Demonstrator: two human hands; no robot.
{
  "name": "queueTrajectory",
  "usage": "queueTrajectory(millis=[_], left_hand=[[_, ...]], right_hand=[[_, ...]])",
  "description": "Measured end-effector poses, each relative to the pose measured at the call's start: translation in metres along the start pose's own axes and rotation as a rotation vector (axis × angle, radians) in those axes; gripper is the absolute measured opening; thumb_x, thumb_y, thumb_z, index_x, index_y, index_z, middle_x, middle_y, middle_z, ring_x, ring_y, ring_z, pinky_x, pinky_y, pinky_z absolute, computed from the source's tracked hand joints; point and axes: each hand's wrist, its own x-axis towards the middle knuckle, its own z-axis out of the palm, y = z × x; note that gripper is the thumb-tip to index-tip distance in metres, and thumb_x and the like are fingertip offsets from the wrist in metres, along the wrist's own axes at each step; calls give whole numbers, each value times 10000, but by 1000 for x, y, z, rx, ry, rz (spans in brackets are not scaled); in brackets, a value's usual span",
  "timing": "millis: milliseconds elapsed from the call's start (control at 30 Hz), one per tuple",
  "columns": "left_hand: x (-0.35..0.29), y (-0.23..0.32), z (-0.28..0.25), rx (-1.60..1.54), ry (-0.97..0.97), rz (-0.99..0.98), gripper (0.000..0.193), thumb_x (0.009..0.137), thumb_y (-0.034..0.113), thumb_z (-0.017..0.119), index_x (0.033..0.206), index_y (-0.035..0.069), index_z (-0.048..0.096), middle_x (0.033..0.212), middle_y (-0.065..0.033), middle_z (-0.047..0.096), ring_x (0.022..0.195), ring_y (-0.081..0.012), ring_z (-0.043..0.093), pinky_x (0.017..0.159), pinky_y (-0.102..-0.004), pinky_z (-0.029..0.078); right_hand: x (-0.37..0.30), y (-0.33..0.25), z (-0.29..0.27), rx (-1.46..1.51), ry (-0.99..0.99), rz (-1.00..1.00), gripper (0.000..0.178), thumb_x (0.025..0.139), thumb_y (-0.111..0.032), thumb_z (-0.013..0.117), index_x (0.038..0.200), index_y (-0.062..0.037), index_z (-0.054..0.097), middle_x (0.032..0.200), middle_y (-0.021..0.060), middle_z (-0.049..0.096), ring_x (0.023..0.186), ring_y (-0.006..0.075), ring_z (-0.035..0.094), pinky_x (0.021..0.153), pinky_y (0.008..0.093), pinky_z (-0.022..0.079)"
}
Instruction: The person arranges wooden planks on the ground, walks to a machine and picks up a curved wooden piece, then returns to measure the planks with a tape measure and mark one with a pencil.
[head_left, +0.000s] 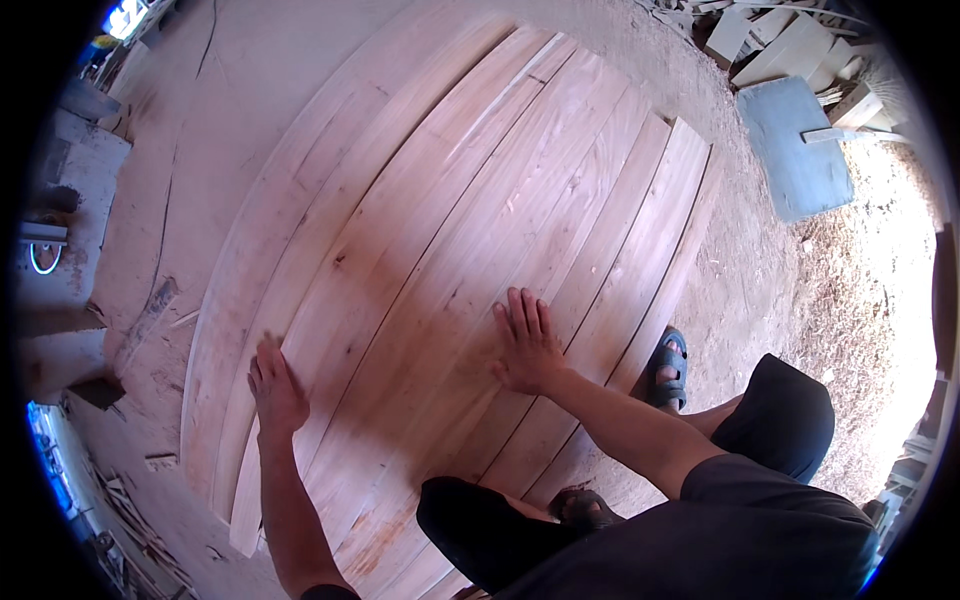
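Observation:
Several long, pale wooden planks (480, 230) lie side by side, with dark seams and a few knots showing between and on them. My right hand (527, 347) rests flat on the boards near their middle, its fingers spread. Over toward the left edge, my left hand (277, 392) is at a plank (330, 265), fingers stretched out and thumb side turned inward. Whether its palm presses on the wood or hovers just above, I cannot tell. Neither hand holds anything.
Scrap wood pieces (790, 45) are heaped at the far right, beside a blue-grey flat panel (795, 150). Sawdust or shavings (875, 250) cover the ground at right. A dark cable (165, 210) runs along the dusty floor at left, near white machinery (85, 210). My sandalled foot (668, 368) stands beside the planks.

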Motion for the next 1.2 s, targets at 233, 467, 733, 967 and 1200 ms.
queueTrajectory(millis=[233,467,733,967,1200], left_hand=[[-3,8,48,-24,140,-287,1011,862,645,573,1533,17,153,1608,-275,82,1453,-525,101,1159,-620,157],[-35,-21,60,-56,348,-261,986,757,505,781,1463,13,300,1543,-303,226,1409,-487,232,1147,-612,190],[-71,-23,30,-40,3,-565,972,885,664,527,1571,92,144,1617,-235,92,1485,-463,46,1197,-563,59],[-74,-18,9,-79,-5,-542,947,822,537,694,1514,63,253,1496,-259,335,1392,-487,271,1148,-548,228],[-139,57,76,-217,557,-582,765,901,400,633,1465,-16,326,1549,-291,235,1427,-491,217,1142,-569,245]], right_hand=[[11,-3,-9,32,-53,22,999,836,-511,628,1538,12,148,1609,281,2,1497,442,-22,1204,543,22],[12,41,-1,-157,-99,-208,942,877,-500,583,1543,12,158,1606,299,19,1500,442,12,1200,553,55],[1,10,-9,-158,-119,-221,1031,829,-418,702,1538,34,106,1596,309,-27,1485,476,-10,1188,574,67],[0,3,-27,-199,-226,-162,1053,838,-431,699,1550,15,65,1605,288,-61,1496,439,-54,1201,537,56],[2,-2,-28,-249,-261,-144,1058,854,-465,671,1561,-14,26,1612,264,-97,1500,420,-95,1206,524,44]])
